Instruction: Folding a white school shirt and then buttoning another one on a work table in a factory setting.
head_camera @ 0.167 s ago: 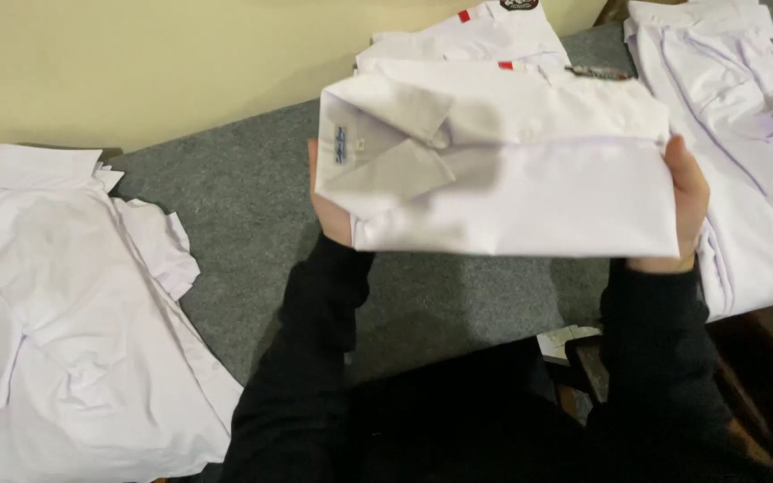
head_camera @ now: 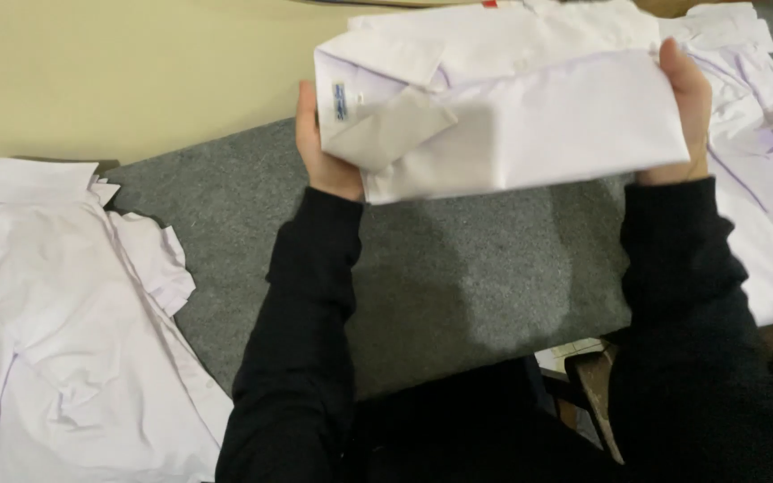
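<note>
Head view, looking down. Most of both hands is hidden behind the folded white cotton shirt (head_camera: 503, 112): of the left hand (head_camera: 322, 148) only the palm edge and the wrist show at the shirt's collar end, and of the right hand (head_camera: 689, 107) the thumb side and the fingers curled over the far end. The fingers behind the cloth cannot be made out. The top edge of the picture cuts off the upper part of the shirt, and a small label inside its collar is too small to read. Black long sleeves cover both forearms down to the lower edge of the picture.

The folded shirt is held flat between the two hands, one at each short end, each hand closed on the cloth. It hangs in the air above the grey felt-covered desk (head_camera: 458, 268), collar toward the left hand, and casts a soft shadow on the felt below.

On the person's left, a crumpled unfolded white shirt (head_camera: 64, 313) lies partly on the desk, well apart from the held shirt; the left and lower edges of the picture cut it off. On the right, a pile of white and pale lilac shirts (head_camera: 762, 188) lies spread on the desk just behind and beside the right hand, cut off by the right edge. Beyond the desk there is a plain pale yellow wall (head_camera: 118, 80). A piece of brown wooden furniture (head_camera: 588, 394) shows below the desk edge between the sleeves, too little of it visible to tell its kind.
</note>
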